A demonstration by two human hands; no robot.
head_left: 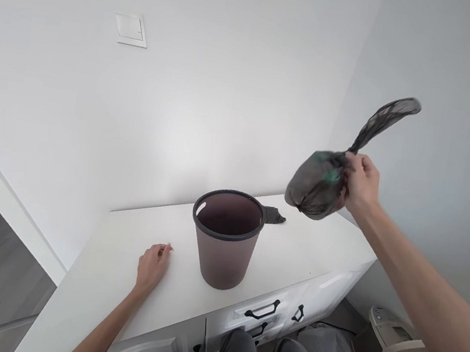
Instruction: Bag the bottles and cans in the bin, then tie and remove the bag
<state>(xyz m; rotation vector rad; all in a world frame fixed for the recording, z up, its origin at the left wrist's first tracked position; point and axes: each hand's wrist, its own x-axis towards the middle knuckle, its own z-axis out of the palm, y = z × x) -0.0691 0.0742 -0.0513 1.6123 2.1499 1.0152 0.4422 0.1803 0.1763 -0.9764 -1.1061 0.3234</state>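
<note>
Clutching one crinkled, bulging plastic bag [315,188] in right hand [363,182]. Resting unclenched left hand [153,265] near one tapered bin [224,262].

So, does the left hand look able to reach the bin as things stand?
Probably yes: the left hand is close to the bin, and only the white cabinet top shows between them.

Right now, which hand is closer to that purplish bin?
The left hand. It is low at the white cabinet top, beside the bin on its left, not touching it. The right hand is farther away, raised to the bin's right, gripping a dark bag.
</note>
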